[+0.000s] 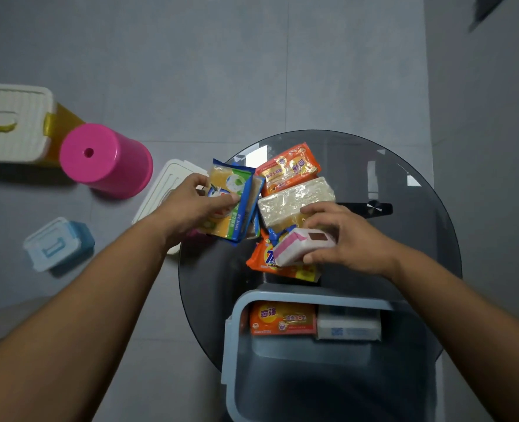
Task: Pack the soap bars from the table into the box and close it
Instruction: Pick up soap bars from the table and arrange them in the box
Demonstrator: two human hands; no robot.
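Observation:
A round dark glass table (pixel 419 239) holds a pile of wrapped soap bars. My left hand (pixel 195 202) grips a yellow soap in a blue and green wrapper (pixel 235 205) at the table's left edge. My right hand (pixel 340 236) holds a white and pink soap pack (pixel 297 246) above an orange soap pack (pixel 264 260). A clear-wrapped pale bar (pixel 294 201) and an orange bar (pixel 288 167) lie behind. The open blue-grey box (pixel 310 296) stands at the near edge, with an orange soap (pixel 282 318) and a white soap (pixel 348 327) inside.
On the floor at left stand a pink stool (pixel 106 159), a white-lidded yellow bin (pixel 11 123), a small blue lidded box (pixel 58 243) and a white lid (pixel 166 190) beside the table. Grey tiled floor surrounds the table.

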